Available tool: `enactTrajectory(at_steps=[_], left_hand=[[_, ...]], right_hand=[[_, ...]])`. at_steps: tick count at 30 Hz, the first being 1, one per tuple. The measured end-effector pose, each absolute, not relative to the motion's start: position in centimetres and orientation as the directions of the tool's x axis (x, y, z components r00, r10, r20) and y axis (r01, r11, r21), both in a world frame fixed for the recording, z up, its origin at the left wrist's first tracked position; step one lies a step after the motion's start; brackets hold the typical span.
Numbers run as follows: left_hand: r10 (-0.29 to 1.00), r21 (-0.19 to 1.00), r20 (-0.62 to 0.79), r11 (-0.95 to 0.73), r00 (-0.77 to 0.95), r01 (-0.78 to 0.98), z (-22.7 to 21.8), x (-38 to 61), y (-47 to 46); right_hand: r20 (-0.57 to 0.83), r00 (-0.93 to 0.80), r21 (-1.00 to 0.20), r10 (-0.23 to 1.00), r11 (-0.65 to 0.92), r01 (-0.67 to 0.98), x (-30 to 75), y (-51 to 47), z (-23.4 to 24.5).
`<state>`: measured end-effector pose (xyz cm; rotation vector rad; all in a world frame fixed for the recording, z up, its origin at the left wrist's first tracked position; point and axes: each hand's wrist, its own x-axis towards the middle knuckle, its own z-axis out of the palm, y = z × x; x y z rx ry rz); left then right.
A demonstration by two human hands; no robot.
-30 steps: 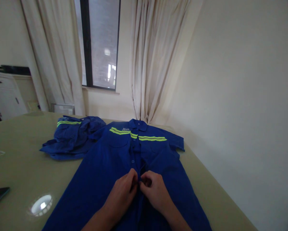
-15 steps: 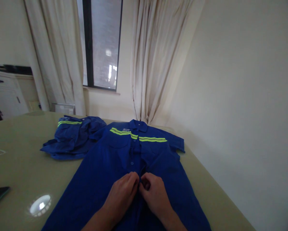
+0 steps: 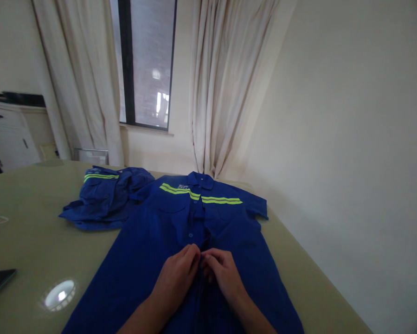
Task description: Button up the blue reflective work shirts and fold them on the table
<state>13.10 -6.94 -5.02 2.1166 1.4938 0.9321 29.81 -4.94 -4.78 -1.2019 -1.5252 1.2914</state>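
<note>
From here the blue shirt [image 3: 159, 236] lies front up on the table [image 3: 37, 246], collar toward twelve o'clock. The left hand [image 3: 178, 273] and right hand [image 3: 222, 273] pinch its front opening, fingertips almost meeting, just below a button [image 3: 190, 235]. I'd expect light, soft, limp cloth, hardly fragile — best gripped by the opening's edges. What sits between those fingertips is hidden; the hem is cut off at six o'clock, and the chest lettering [image 3: 182, 186] is too small to read.
</note>
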Motion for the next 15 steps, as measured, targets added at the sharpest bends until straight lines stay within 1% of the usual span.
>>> enactTrajectory(at_steps=[2,5,6,8,10,12,15], left_hand=[[0.943,0.731,0.283,-0.329,0.174,0.598,-5.1,13.1,-6.9],[0.964,0.848,0.245,-0.263,0.1,0.46,-5.2,13.2,-6.8],[0.973,0.888,0.215,-0.23,0.081,0.399,-5.1,13.3,-6.7],[0.988,0.947,0.145,-0.153,0.051,0.284,-5.0,13.4,-6.6],[0.995,0.972,0.097,-0.1,0.025,0.215,-4.9,13.3,-6.4],[0.996,0.978,0.089,-0.089,0.007,0.19,-4.9,13.2,-6.1],[0.994,0.985,0.11,-0.11,0.009,0.135,-5.3,13.0,-5.7]], right_hand=[[-0.062,-0.239,-0.993,0.969,-0.036,0.11,29.9,-4.6,-5.1],[-0.064,-0.232,-0.989,0.971,-0.03,0.147,30.0,-4.5,-5.0],[-0.045,-0.228,-0.983,0.973,-0.003,0.183,30.1,-4.5,-4.9],[0.049,-0.211,-0.954,0.976,0.108,0.281,30.2,-4.6,-4.4],[0.185,-0.205,-0.89,0.961,0.253,0.38,30.3,-4.8,-3.9],[0.284,-0.225,-0.822,0.932,0.357,0.444,30.3,-5.0,-3.5],[0.313,-0.273,-0.77,0.91,0.411,0.487,30.4,-5.2,-3.1]])
